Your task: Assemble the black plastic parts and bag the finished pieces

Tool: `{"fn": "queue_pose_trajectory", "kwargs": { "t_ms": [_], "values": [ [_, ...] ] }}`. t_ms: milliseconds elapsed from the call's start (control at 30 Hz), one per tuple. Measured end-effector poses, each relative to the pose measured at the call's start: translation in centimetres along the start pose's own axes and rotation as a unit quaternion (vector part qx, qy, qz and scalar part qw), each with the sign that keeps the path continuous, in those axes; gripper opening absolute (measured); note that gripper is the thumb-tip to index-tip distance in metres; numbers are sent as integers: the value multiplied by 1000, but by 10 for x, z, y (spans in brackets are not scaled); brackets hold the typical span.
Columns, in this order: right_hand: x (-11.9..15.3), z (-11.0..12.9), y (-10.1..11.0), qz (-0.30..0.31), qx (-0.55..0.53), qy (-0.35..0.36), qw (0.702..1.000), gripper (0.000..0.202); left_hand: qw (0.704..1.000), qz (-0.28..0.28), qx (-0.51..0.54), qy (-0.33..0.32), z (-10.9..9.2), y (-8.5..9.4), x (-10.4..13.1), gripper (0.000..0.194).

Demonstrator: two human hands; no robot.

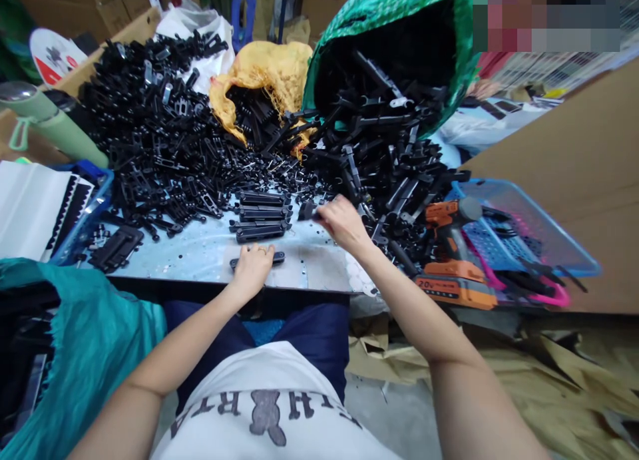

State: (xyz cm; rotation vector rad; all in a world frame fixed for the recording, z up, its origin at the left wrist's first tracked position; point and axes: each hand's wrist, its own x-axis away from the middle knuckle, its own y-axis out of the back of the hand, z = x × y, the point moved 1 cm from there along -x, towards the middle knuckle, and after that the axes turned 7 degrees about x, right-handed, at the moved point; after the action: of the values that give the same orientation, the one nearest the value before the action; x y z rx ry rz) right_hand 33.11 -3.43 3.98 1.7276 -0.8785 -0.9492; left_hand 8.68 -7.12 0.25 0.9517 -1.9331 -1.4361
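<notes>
At the table's front edge, my left hand (253,268) is closed over a long black part (278,257), whose two ends show on either side of the fingers. My right hand (343,222) is up and to the right with its fingers pinched at a small dark block (307,211); whether the block is gripped or only touched is hard to tell. Several long black parts (263,214) lie stacked in a row just beyond my left hand. Small metal pins and black pieces (284,174) are scattered behind them.
Black parts (160,127) are heaped at the back left. A green woven sack (389,10) spills more parts. An orange cordless drill (452,280) stands by a blue basket (564,247) at right. A green bottle (70,130) and teal sack (100,327) are at left.
</notes>
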Motion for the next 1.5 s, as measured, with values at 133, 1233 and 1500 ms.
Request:
{"fn": "queue_pose_trajectory", "kwargs": {
  "t_ms": [133,1233,1500],
  "values": [
    [44,49,8,126,-88,168,974,40,996,37,70,-53,4,-4,1,41],
    [38,1,-19,175,18,-185,967,26,993,6,62,-105,-73,-4,-160,31],
    [51,-15,-42,172,-11,-152,973,33,961,-157,226,-30,-14,20,-76,25]
  ]
}}
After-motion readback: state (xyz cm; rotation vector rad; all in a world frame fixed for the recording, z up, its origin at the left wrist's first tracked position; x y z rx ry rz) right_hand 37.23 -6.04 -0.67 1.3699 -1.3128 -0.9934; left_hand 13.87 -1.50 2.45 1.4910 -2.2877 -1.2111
